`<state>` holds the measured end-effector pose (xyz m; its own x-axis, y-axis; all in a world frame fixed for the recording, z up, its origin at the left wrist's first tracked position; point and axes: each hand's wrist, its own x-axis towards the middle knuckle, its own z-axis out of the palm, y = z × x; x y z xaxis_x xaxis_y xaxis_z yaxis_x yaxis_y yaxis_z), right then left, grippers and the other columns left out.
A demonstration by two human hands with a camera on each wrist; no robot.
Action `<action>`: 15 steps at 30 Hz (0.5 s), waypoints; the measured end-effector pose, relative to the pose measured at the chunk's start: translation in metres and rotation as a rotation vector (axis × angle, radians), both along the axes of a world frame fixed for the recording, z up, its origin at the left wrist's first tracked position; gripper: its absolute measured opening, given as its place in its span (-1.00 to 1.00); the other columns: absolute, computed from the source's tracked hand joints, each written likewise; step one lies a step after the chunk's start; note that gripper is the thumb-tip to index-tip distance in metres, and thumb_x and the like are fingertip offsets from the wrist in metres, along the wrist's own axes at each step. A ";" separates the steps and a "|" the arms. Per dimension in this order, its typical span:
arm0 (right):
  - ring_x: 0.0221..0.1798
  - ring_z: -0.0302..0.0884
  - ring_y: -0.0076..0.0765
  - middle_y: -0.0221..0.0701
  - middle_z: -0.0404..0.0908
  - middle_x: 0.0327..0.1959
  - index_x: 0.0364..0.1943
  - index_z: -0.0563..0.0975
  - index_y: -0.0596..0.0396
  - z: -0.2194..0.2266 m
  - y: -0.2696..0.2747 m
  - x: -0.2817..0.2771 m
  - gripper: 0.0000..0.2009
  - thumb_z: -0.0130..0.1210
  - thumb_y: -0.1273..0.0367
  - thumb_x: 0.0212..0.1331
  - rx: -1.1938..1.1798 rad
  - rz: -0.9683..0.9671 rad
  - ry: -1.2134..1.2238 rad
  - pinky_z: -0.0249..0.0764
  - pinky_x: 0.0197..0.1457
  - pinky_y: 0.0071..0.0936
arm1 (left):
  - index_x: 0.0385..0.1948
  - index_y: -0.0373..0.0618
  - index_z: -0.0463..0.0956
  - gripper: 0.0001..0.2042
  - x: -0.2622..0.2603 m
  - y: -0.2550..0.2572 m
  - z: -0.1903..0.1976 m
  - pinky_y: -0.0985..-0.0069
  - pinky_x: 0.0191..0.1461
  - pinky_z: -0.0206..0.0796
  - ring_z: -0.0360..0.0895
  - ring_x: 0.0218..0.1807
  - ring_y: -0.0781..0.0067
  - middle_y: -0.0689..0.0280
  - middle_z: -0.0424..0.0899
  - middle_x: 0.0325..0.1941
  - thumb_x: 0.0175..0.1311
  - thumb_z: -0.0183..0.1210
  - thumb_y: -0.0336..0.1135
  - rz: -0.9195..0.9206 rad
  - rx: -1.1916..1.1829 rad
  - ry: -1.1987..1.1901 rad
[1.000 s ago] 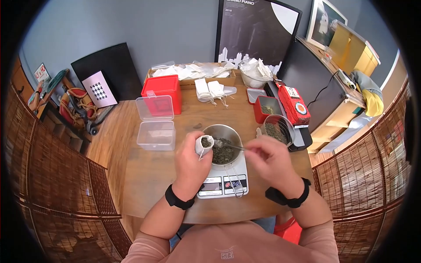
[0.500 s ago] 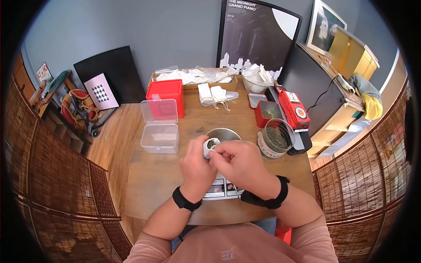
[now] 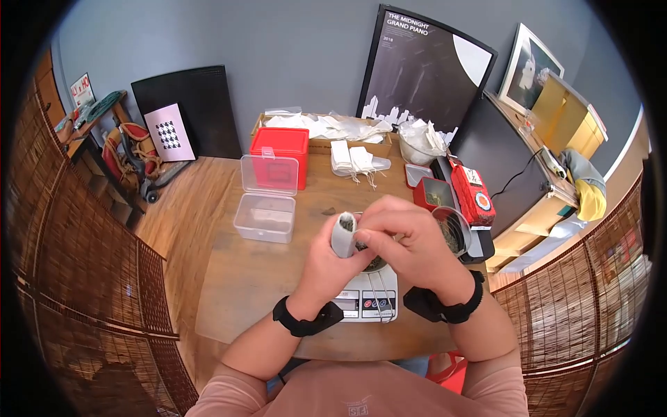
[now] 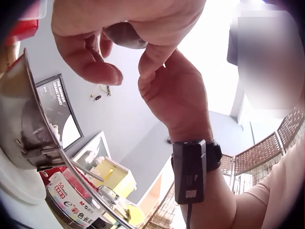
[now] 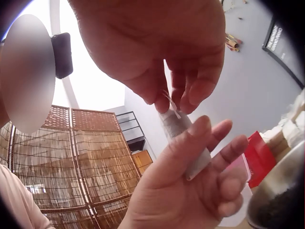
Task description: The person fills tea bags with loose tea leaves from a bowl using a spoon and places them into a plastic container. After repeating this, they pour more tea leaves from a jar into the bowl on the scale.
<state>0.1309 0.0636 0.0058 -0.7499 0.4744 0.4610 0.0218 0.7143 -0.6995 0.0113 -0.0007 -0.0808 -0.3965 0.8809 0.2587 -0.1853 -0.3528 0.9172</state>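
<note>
My left hand holds a small white drawstring tea bag between thumb and fingers, its mouth up and dark tea leaves showing inside. At the bag's rim, my right hand pinches the string; the right wrist view shows the thin white string between thumb and fingertips, above the bag. Beneath both hands a steel pot of loose tea leaves stands on a white kitchen scale. The hands hide most of the pot in the head view.
To the left is a lidded clear plastic box, open, before a red box. Empty white bags lie at the back by a cardboard tray. A red tin, a red packet and a leaf-filled tub stand right.
A second ago my right hand held a thin metal utensil over the pot; it has let go, moved left to the bag and pinched its string. The bag stays in my left hand.
</note>
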 end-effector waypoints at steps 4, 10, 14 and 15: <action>-0.38 0.51 -0.31 -0.31 0.54 -0.40 -0.39 0.59 0.21 0.004 0.001 0.005 -0.92 0.13 0.49 0.05 -0.062 -0.074 -0.065 0.42 -0.33 -0.49 | -0.16 -0.22 0.44 -0.66 -0.002 -0.001 -0.002 0.61 -0.18 0.38 0.48 -0.25 0.66 0.37 0.57 -0.25 0.01 0.33 -0.46 -0.090 -0.050 -0.016; -0.37 0.49 -0.26 -0.30 0.52 -0.44 -0.40 0.58 0.21 0.003 0.003 0.009 -0.93 0.14 0.49 0.04 0.009 -0.032 -0.107 0.41 -0.28 -0.46 | -0.28 -0.24 0.53 -0.75 -0.001 -0.001 -0.001 0.60 -0.24 0.38 0.48 -0.31 0.68 0.39 0.61 -0.36 0.01 0.34 -0.42 -0.012 -0.075 0.093; -0.39 0.48 -0.26 -0.29 0.51 -0.46 -0.39 0.58 0.21 -0.005 0.006 0.009 -0.92 0.12 0.48 0.06 0.028 0.012 -0.078 0.40 -0.30 -0.44 | -0.31 -0.24 0.54 -0.76 0.000 -0.004 0.003 0.60 -0.28 0.38 0.47 -0.35 0.69 0.36 0.62 -0.38 -0.01 0.36 -0.41 0.090 -0.111 0.139; -0.39 0.48 -0.25 -0.28 0.51 -0.47 -0.38 0.58 0.21 -0.003 0.004 0.009 -0.92 0.10 0.48 0.08 0.009 -0.023 -0.092 0.39 -0.31 -0.42 | -0.31 -0.24 0.54 -0.76 0.001 -0.005 0.003 0.60 -0.28 0.38 0.47 -0.35 0.69 0.36 0.62 -0.38 -0.01 0.36 -0.41 0.088 -0.112 0.139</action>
<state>0.1402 0.0677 0.0025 -0.7782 0.4883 0.3949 0.1028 0.7194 -0.6870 0.0125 -0.0055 -0.0774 -0.4407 0.8707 0.2184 -0.0274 -0.2563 0.9662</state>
